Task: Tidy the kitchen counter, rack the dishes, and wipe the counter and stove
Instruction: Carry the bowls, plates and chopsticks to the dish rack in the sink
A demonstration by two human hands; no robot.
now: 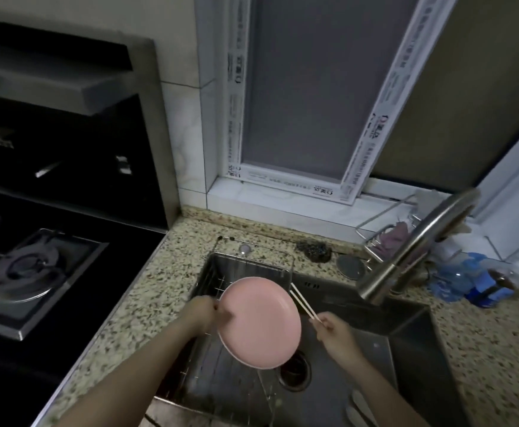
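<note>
Two bare hands reach over a steel sink (pixel 412 343) set into a speckled granite counter (pixel 171 272), seen from a head-worn camera looking down. The left hand (pixel 201 312) grips the left rim of a round pink plate (pixel 259 322), thumb on its upper face, holding it tilted above the sink and over a wire dish rack (pixel 252 263) that sits in the sink's left part. The right hand (pixel 333 331) pinches the near ends of a pair of pale chopsticks (pixel 302 303), whose far ends slant up and left to just beside the plate's right rim. Below the plate, the round drain (pixel 295 372) shows in the sink floor, and two pale utensils (pixel 360 408) lie at the sink's near right corner; what kind they are is unclear. A curved steel faucet (pixel 418 245) rises at the sink's far right. Behind it stand a small wire holder with a purple cloth (pixel 390 238) and, farther right, a blue plastic bottle (pixel 467 278). A dark scrubber (pixel 313 249) rests on the counter behind the sink. At the left lies a black gas stove (pixel 33 272) with one burner visible, under a dark range hood (pixel 54 72). A window with a grey blind (pixel 307 97) fills the wall beyond.
</note>
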